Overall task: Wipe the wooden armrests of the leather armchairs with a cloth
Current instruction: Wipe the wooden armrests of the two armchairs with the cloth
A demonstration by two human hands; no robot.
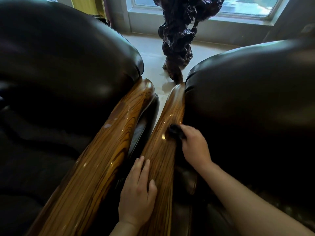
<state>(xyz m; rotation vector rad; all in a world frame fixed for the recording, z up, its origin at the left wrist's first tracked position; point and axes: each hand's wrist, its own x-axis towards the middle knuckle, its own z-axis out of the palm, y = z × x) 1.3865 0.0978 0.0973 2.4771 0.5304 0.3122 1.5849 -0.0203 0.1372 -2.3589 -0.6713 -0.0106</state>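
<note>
Two dark leather armchairs stand side by side, each with a glossy striped wooden armrest. The left chair's armrest (pixel 109 150) runs from lower left up to the middle. Close beside it lies the right chair's armrest (pixel 172 113). My right hand (pixel 196 147) is shut on a small dark cloth (pixel 174 131), which is pressed on the right chair's armrest about halfway along. My left hand (pixel 138 191) rests flat on the near part of that same armrest, fingers slightly apart, holding nothing.
The left armchair's leather back (pixel 64 53) and the right armchair's leather back (pixel 252 92) rise on either side. A dark gnarled wooden sculpture (pixel 177 41) stands on the pale floor (pixel 150 48) beyond the narrow gap between the chairs, before a window.
</note>
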